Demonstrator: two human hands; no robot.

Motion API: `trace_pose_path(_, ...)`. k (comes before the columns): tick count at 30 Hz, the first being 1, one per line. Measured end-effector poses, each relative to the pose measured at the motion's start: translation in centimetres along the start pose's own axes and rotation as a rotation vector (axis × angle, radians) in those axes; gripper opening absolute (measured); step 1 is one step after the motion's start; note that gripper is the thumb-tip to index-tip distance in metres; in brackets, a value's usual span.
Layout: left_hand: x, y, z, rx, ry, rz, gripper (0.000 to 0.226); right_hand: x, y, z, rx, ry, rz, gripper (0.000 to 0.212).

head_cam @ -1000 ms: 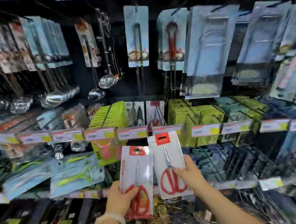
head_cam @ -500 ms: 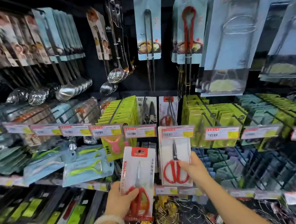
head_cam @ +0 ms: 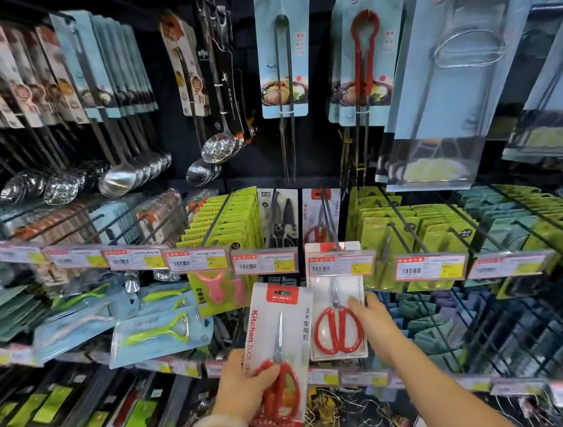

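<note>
Two scissors packs, one per hand.
The left hand (head_cam: 245, 385) grips the kitchen scissors pack (head_cam: 284, 330); the right hand (head_cam: 376, 321), at two o'clock, pinches the household scissors pack (head_cam: 338, 314).

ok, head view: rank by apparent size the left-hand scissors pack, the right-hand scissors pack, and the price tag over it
1. left-hand scissors pack, though it is nearer the camera
2. right-hand scissors pack, top hidden behind the tag
3. price tag
</note>
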State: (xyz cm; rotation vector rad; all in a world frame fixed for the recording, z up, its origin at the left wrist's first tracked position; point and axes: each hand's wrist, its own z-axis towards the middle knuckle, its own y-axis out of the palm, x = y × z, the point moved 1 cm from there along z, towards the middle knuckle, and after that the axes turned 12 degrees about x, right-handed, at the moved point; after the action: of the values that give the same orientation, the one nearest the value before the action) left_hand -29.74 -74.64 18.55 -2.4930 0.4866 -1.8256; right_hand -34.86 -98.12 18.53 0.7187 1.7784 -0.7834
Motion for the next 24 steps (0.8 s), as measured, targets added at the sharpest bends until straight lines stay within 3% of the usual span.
trace_pose_path(5,-0.2,1.5,0.1,-0.031,0.018,0.059,0.027,-1.2,-0.6,1.5,0.035,0.009,-0.141,0.057)
trace_pose_path(11,-0.2,3.6,0.0,-0.073,0.016,0.098,0.032,-2.9,0.0,2.2,0.133,0.039,-0.221,0.059)
trace_pose_path(13,-0.1,4.0,-0.1,-0.067,0.028,0.085,0.029,-2.3,0.0,1.2,0.085,0.022,-0.208,0.06)
trace_pose_path(15,0.0,4.3,0.0,-0.049,0.036,0.069,0.025,-1.1,-0.1,-1.3,-0.098,0.046,-0.11,0.06)
trace_pose_path(18,-0.1,5.0,-0.1,-0.032,0.068,0.08,0.023,1.4,0.4,-4.0,-0.309,0.029,-0.122,0.04)
trace_pose_path(20,-0.5,5.6,-0.2,-0.039,0.077,0.102,0.018,2.8,0.5,-4.4,-0.252,-0.051,-0.133,0.028)
trace_pose_path(23,-0.1,6.4,-0.7,-0.027,0.112,0.155,0.001,2.3,-0.2,-4.6,-0.16,-0.118,-0.11,0.032)
trace_pose_path(24,0.4,6.6,-0.7,-0.011,0.137,0.17,0.011,1.6,-0.6,-4.6,-0.151,-0.148,-0.116,0.03)
